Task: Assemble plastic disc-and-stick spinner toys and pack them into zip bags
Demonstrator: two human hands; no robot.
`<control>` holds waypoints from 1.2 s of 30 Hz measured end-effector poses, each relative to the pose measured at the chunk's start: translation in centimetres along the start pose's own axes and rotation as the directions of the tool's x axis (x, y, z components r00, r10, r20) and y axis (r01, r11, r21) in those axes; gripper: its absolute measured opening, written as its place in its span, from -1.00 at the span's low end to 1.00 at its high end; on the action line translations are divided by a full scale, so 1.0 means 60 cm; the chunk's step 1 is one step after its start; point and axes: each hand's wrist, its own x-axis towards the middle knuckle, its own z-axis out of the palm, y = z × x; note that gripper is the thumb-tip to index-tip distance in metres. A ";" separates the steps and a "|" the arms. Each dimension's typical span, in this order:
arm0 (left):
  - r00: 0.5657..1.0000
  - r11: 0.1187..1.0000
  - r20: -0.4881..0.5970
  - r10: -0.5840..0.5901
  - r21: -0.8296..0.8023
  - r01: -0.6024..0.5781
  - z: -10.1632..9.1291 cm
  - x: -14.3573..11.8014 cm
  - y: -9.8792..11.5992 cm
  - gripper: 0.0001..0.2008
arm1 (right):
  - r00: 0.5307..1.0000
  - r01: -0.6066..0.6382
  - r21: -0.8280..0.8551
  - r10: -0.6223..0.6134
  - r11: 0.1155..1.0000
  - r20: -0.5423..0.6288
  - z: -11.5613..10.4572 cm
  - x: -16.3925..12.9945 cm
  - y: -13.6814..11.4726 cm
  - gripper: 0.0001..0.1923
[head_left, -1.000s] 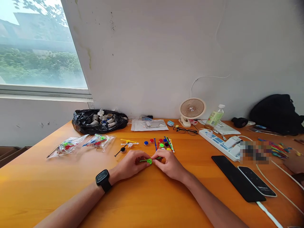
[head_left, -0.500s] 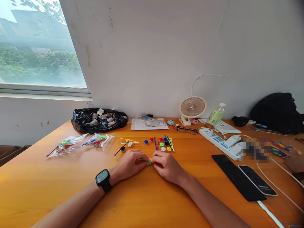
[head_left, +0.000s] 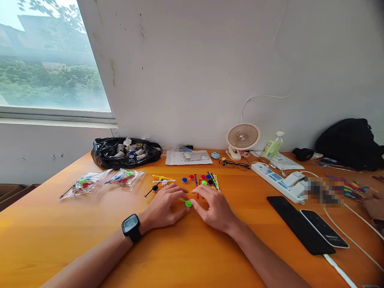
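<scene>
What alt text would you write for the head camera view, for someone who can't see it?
A person's left hand and right hand rest fingers spread on an orange table, either side of a small green disc on a stick. Beyond lie more coloured discs and sticks, a desk fan and two phones.

Two hands rest on one orange table (head_left: 75,224), the left hand (head_left: 166,207) and the right hand (head_left: 213,208), with one green disc on a stick (head_left: 188,203) between them. One black watch (head_left: 131,227) is on the left wrist. Two clear bags of coloured pieces (head_left: 103,181) lie to the left, behind them one black bag of spools (head_left: 124,153). Also one small fan (head_left: 242,138), one bottle (head_left: 271,148), one pair of glasses (head_left: 234,164), one power strip (head_left: 277,182), two phones (head_left: 310,227) and one black backpack (head_left: 349,144). The loose coloured discs and sticks (head_left: 207,180) are too small to count.
</scene>
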 end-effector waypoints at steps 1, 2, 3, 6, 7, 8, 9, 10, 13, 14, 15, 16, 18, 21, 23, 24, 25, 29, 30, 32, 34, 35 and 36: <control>1.000 1.000 -0.025 -0.002 0.000 0.002 -0.004 0.000 0.000 -0.81 | 0.996 -0.068 0.048 0.070 0.997 -0.048 -0.006 0.002 0.001 -0.85; 0.999 1.000 -0.054 -0.009 0.000 0.009 -0.008 -0.001 0.000 -0.78 | 0.986 -0.136 0.084 0.143 0.987 -0.085 -0.010 0.003 0.003 -0.81; 0.996 1.000 -0.084 -0.021 -0.001 0.021 -0.012 -0.001 -0.001 -0.76 | 0.971 -0.202 0.104 0.213 0.974 -0.110 -0.012 0.005 0.005 -0.76; 0.985 0.998 -0.159 -0.065 0.000 0.066 -0.017 -0.001 -0.007 -0.75 | 0.922 -0.352 0.097 0.363 0.931 -0.136 -0.011 0.007 0.009 -0.66; 0.982 0.997 -0.176 -0.074 0.002 0.075 -0.017 -0.002 -0.009 -0.76 | 0.907 -0.385 0.101 0.396 0.918 -0.143 -0.010 0.007 0.008 -0.64; 0.980 0.997 -0.184 -0.079 0.005 0.082 -0.017 -0.002 -0.012 -0.77 | 0.895 -0.410 0.128 0.425 0.903 -0.137 -0.009 0.007 0.004 -0.63; 0.979 0.996 -0.189 -0.081 0.008 0.084 -0.016 -0.002 -0.013 -0.77 | 0.888 -0.427 0.190 0.450 0.884 -0.096 -0.010 0.008 -0.001 -0.61; 0.978 0.997 -0.195 -0.079 0.011 0.083 -0.016 -0.003 -0.015 -0.78 | 0.886 -0.442 0.286 0.464 0.850 -0.011 -0.012 0.009 -0.007 -0.58; 0.974 0.997 -0.213 -0.077 0.010 0.081 -0.016 -0.004 -0.016 -0.78 | 0.863 -0.488 0.615 0.449 0.620 0.232 -0.026 0.017 -0.018 -0.50; 0.974 0.997 -0.214 -0.078 0.007 0.081 -0.017 -0.004 -0.016 -0.78 | 0.855 -0.481 0.687 0.462 0.544 0.233 -0.031 0.021 -0.017 -0.49; 0.974 0.997 -0.212 -0.080 0.004 0.083 -0.018 -0.004 -0.016 -0.77 | 0.843 -0.462 0.735 0.503 0.497 0.190 -0.037 0.024 -0.013 -0.49; 0.975 0.997 -0.205 -0.081 0.001 0.083 -0.019 -0.004 -0.015 -0.76 | 0.824 -0.438 0.759 0.553 0.482 0.124 -0.041 0.027 -0.005 -0.50; 0.980 0.997 -0.183 -0.075 0.003 0.077 -0.021 -0.004 -0.013 -0.76 | 0.789 -0.417 0.753 0.614 0.508 0.022 -0.046 0.030 0.017 -0.53; 0.987 0.998 -0.154 -0.052 0.014 0.054 -0.021 -0.003 -0.010 -0.75 | 0.823 -0.414 0.609 0.564 0.677 -0.068 -0.042 0.025 0.051 -0.59; 0.988 0.999 -0.146 -0.040 0.015 0.042 -0.021 -0.002 -0.009 -0.75 | 0.881 -0.393 0.378 0.461 0.839 -0.107 -0.033 0.018 0.064 -0.68; 0.989 0.999 -0.145 -0.038 0.013 0.040 -0.021 -0.002 -0.009 -0.75 | 0.906 -0.375 0.242 0.409 0.895 -0.111 -0.028 0.015 0.068 -0.73; 0.989 0.999 -0.146 -0.037 0.011 0.039 -0.020 -0.002 -0.009 -0.75 | 0.925 -0.354 0.119 0.366 0.928 -0.104 -0.022 0.013 0.069 -0.77; 0.989 0.999 -0.145 -0.039 0.006 0.040 -0.019 -0.003 -0.012 -0.75 | 0.969 -0.246 -0.152 0.240 0.957 -0.055 -0.003 0.015 0.070 -0.77; 0.989 0.999 -0.144 -0.038 0.005 0.039 -0.019 -0.003 -0.013 -0.75 | 0.976 -0.220 -0.192 0.215 0.957 -0.048 -0.001 0.017 0.071 -0.77; 0.989 0.999 -0.143 -0.036 0.005 0.037 -0.019 -0.002 -0.014 -0.76 | 0.984 -0.178 -0.245 0.175 0.953 -0.033 0.003 0.022 0.074 -0.78; 0.989 0.999 -0.146 -0.034 0.008 0.035 -0.020 -0.002 -0.013 -0.76 | 0.989 -0.145 -0.264 0.145 0.954 -0.018 0.005 0.025 0.078 -0.78; 0.988 0.999 -0.148 -0.033 0.010 0.035 -0.020 -0.002 -0.012 -0.76 | 0.991 -0.132 -0.266 0.134 0.955 -0.012 0.006 0.026 0.079 -0.79; 0.988 0.999 -0.150 -0.032 0.012 0.035 -0.020 -0.002 -0.012 -0.77 | 0.992 -0.123 -0.267 0.126 0.956 -0.005 0.007 0.027 0.081 -0.80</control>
